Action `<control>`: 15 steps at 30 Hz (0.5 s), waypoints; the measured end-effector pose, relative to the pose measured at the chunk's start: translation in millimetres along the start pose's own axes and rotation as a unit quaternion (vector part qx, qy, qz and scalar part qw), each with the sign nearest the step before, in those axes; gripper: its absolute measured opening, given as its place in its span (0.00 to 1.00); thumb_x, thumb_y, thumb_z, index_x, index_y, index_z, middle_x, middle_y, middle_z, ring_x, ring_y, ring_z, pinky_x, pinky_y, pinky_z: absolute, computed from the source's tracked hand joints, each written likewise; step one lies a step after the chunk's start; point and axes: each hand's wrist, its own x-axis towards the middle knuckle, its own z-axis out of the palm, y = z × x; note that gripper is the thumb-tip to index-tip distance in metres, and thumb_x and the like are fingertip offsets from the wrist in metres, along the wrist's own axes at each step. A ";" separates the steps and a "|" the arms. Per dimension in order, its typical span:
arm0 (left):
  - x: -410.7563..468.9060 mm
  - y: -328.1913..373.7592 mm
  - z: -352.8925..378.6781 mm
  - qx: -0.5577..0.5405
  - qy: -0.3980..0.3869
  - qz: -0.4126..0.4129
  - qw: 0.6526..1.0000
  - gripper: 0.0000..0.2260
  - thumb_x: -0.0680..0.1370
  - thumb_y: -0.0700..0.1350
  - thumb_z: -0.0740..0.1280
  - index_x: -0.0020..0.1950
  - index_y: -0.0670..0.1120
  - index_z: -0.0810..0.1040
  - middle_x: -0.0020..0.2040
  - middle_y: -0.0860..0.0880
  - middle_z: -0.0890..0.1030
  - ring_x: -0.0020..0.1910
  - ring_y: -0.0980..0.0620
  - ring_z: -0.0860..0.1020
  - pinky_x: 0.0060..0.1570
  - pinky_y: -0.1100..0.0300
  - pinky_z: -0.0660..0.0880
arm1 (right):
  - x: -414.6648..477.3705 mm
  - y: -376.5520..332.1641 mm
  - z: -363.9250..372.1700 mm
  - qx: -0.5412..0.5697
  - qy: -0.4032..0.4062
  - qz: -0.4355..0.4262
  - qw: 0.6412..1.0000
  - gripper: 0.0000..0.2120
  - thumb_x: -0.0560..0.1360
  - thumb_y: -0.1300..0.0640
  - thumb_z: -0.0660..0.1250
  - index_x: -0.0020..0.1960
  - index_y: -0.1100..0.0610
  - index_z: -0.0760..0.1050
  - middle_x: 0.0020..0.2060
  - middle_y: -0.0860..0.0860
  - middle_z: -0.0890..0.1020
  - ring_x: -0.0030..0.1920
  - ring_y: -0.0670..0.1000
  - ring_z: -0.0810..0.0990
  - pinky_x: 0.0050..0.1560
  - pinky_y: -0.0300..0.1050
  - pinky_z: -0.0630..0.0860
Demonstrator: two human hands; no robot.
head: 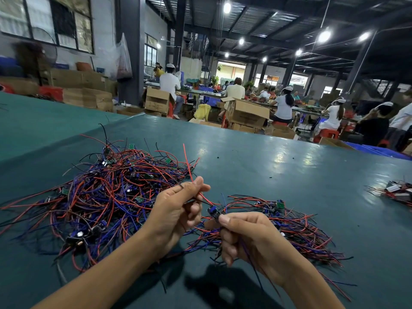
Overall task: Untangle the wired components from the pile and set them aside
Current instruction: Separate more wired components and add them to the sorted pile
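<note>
A tangled pile (100, 197) of red, blue and black wires with small boards lies on the green table (267, 172). It serves here as the landmark for everything else.

Just to the right of the pile, at its near edge, the person's left hand (176, 210) is raised above the table. Its thumb and forefinger pinch a red wire (188, 166), whose free end stands up over the pile's right rim, and a thin black wire is pinched along with it. The other fingers are curled in.

Further right of the pile, the right hand (247, 239) pinches a small blue component (213, 212) between thumb and forefinger. The red wire runs from this component to the left hand. More wires trail down through the right palm (blue and dark ones, as far as can be told).

Right of the pile and partly behind the right hand lies a smaller heap (294, 228) of the same wired parts, apart from the pile. Far right of the pile, at the table's edge, sits another small bundle (399, 194). Beyond the pile, past the table, stand open cardboard boxes (245, 113) and seated workers (283, 105).
</note>
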 end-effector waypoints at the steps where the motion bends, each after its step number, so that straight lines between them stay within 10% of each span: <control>1: 0.3 0.0 -0.3 0.000 -0.004 0.000 1.000 0.12 0.68 0.50 0.78 0.43 0.42 0.86 0.33 0.49 0.73 0.24 0.57 0.68 0.19 0.66 0.64 | 0.2 -0.1 -0.2 0.001 0.004 -0.001 1.000 0.17 0.76 0.57 0.70 0.54 0.72 0.81 0.29 0.53 0.72 0.26 0.49 0.71 0.30 0.45 0.75; 15: -0.4 -2.9 -3.3 -0.019 -0.023 0.000 1.000 0.09 0.70 0.42 0.76 0.49 0.42 0.87 0.35 0.48 0.76 0.32 0.56 0.76 0.28 0.65 0.74 | -3.9 -5.8 -2.1 -0.012 0.045 0.062 0.997 0.18 0.78 0.46 0.69 0.51 0.62 0.82 0.31 0.53 0.75 0.21 0.47 0.64 0.23 0.34 0.59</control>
